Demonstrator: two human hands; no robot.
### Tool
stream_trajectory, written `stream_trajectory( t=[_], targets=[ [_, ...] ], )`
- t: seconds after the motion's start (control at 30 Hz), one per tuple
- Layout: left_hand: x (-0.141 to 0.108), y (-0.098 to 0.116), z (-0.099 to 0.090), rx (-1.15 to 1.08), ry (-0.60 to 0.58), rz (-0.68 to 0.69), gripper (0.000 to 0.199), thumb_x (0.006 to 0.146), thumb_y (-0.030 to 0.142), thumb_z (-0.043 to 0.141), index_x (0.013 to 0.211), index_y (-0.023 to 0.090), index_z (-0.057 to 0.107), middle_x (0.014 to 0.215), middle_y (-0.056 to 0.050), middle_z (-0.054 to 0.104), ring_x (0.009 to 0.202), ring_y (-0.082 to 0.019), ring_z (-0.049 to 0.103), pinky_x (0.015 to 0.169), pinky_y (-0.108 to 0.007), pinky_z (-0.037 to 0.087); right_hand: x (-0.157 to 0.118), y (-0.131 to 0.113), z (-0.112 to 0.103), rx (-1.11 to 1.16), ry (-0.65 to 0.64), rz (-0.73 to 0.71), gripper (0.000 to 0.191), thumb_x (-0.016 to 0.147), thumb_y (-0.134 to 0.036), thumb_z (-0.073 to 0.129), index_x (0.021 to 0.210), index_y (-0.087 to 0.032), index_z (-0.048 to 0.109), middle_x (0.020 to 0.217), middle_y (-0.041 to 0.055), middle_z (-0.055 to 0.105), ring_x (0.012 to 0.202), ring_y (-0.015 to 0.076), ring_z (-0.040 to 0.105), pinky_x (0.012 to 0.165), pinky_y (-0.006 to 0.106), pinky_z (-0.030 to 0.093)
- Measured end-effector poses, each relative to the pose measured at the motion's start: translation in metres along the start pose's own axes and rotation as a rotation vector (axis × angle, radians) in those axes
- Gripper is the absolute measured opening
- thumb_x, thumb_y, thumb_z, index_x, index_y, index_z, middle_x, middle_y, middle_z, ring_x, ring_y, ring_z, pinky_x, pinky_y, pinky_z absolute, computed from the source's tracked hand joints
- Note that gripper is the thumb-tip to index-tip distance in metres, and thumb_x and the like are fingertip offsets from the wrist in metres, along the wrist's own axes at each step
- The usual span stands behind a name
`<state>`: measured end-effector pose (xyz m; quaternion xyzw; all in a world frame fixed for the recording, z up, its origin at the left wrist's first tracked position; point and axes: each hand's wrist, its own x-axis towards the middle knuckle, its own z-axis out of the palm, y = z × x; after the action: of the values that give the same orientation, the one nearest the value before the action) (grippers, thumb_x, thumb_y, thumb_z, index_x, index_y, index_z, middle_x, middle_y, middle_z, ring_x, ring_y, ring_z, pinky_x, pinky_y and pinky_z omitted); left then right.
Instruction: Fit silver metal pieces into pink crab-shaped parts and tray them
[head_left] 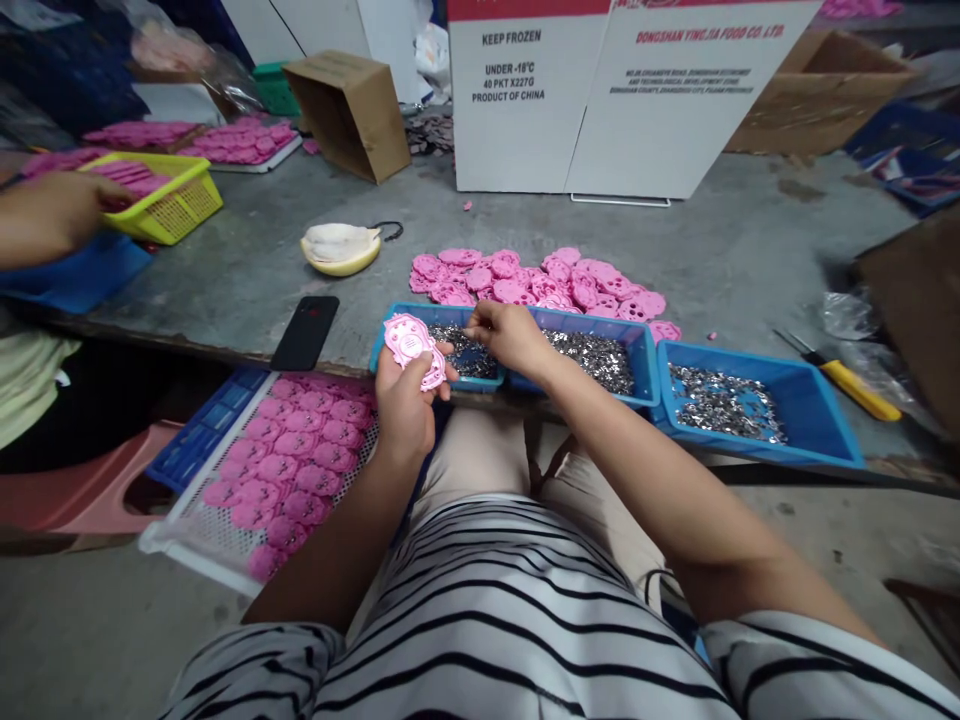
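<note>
My left hand (406, 400) is closed around a pink plastic piece (411, 343) with a scalloped outline, the thumb lying over its face. Over the left blue bin (480, 382), my right hand (510, 335) has its thumb and fingertips pinched together; whatever is between them is too small to make out. Small shiny metal parts (465, 352) lie in that bin. More of them fill the middle blue bin (645, 375) and part of the right blue bin (825, 430). Behind the bins spreads a loose pile of pink pieces (517, 280).
Left of the bins lie a black phone (306, 333) and a yellow-rinded fruit half (341, 250). A white crate (180, 545) of pink pieces sits below the table edge. A yellow-handled screwdriver (859, 390) lies right. Another person's hand (67, 210) reaches into a yellow basket (187, 205).
</note>
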<state>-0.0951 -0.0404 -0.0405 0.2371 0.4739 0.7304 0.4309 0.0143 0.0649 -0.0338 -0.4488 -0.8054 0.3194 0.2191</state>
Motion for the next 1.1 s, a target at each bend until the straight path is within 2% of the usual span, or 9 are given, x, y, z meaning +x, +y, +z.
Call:
stream_trajectory(
  t=[0.07,0.17,0.27,0.37,0.57,0.73,0.9,1.0,1.1],
  targets=[
    [0.001,-0.002,0.001,0.012,-0.005,-0.011,0.037,0.064,0.023,0.067,0.096,0.019,0.050,0.074,0.000,0.070,0.047,-0.011,0.059,0.035,-0.019,0.036,0.002,0.003,0.001,0.183,0.006,0.067,0.015,0.074,-0.005,0.066,0.066,-0.017,0.061,0.063,-0.0016,0.064,0.058,0.0125,0.056,0.063,0.026,0.042],
    [0.002,-0.003,0.003,0.038,-0.011,-0.019,0.036,0.064,0.023,0.067,0.095,0.019,0.049,0.074,0.001,0.069,0.047,-0.011,0.059,0.036,-0.019,0.037,0.004,0.004,0.002,0.535,0.012,0.194,0.019,0.069,-0.002,0.068,0.061,-0.017,0.060,0.053,-0.0053,0.059,0.047,0.0098,0.054,0.056,0.025,0.045],
    [0.002,-0.004,0.005,0.069,-0.026,-0.016,0.037,0.063,0.023,0.068,0.093,0.020,0.048,0.074,0.001,0.068,0.048,-0.010,0.058,0.036,-0.018,0.037,0.000,0.003,-0.002,0.839,0.038,0.237,0.015,0.065,-0.004,0.072,0.063,-0.016,0.064,0.054,-0.0038,0.064,0.047,0.0092,0.056,0.052,0.023,0.046],
    [0.001,-0.006,0.008,0.102,-0.046,0.010,0.037,0.064,0.022,0.068,0.093,0.020,0.047,0.075,0.002,0.067,0.048,-0.009,0.058,0.037,-0.018,0.037,-0.008,0.004,-0.007,0.989,0.057,0.231,0.012,0.062,-0.009,0.077,0.066,-0.016,0.068,0.058,-0.0013,0.069,0.049,0.0090,0.058,0.050,0.022,0.048],
    [-0.004,-0.014,0.020,0.150,-0.102,0.081,0.036,0.065,0.018,0.067,0.094,0.021,0.047,0.076,0.002,0.066,0.048,-0.008,0.057,0.038,-0.017,0.038,-0.030,0.004,-0.010,1.075,0.129,0.167,0.026,0.053,-0.025,0.088,0.068,-0.017,0.069,0.060,-0.0010,0.070,0.051,0.0099,0.062,0.051,0.023,0.053],
    [-0.005,-0.022,0.029,0.208,-0.089,0.144,0.040,0.064,0.019,0.072,0.094,0.021,0.045,0.074,0.003,0.065,0.047,-0.008,0.057,0.037,-0.017,0.039,-0.047,0.000,-0.010,1.040,0.202,0.120,0.029,0.051,-0.033,0.088,0.067,-0.019,0.068,0.057,-0.0037,0.067,0.048,0.0097,0.060,0.050,0.024,0.053],
    [-0.008,-0.023,0.032,0.224,-0.111,0.158,0.038,0.065,0.017,0.070,0.095,0.021,0.046,0.074,0.003,0.066,0.047,-0.008,0.057,0.037,-0.016,0.039,-0.059,0.002,-0.012,1.000,0.233,0.145,0.029,0.053,-0.034,0.085,0.071,-0.019,0.069,0.058,-0.0036,0.066,0.050,0.0111,0.061,0.051,0.026,0.052],
    [-0.012,-0.023,0.033,0.214,-0.127,0.131,0.041,0.063,0.016,0.070,0.096,0.021,0.046,0.074,0.003,0.066,0.047,-0.008,0.057,0.037,-0.016,0.039,-0.064,0.004,-0.012,0.955,0.309,0.117,0.024,0.056,-0.031,0.083,0.073,-0.019,0.071,0.061,-0.0027,0.067,0.054,0.0110,0.059,0.052,0.026,0.048],
    [-0.017,-0.024,0.036,0.203,-0.140,0.084,0.044,0.061,0.016,0.073,0.096,0.021,0.046,0.074,0.004,0.065,0.047,-0.008,0.057,0.037,-0.017,0.039,-0.071,0.004,-0.010,0.950,0.387,0.111,0.022,0.057,-0.029,0.082,0.075,-0.021,0.072,0.064,-0.0020,0.067,0.060,0.0132,0.060,0.058,0.029,0.049]
  ],
)
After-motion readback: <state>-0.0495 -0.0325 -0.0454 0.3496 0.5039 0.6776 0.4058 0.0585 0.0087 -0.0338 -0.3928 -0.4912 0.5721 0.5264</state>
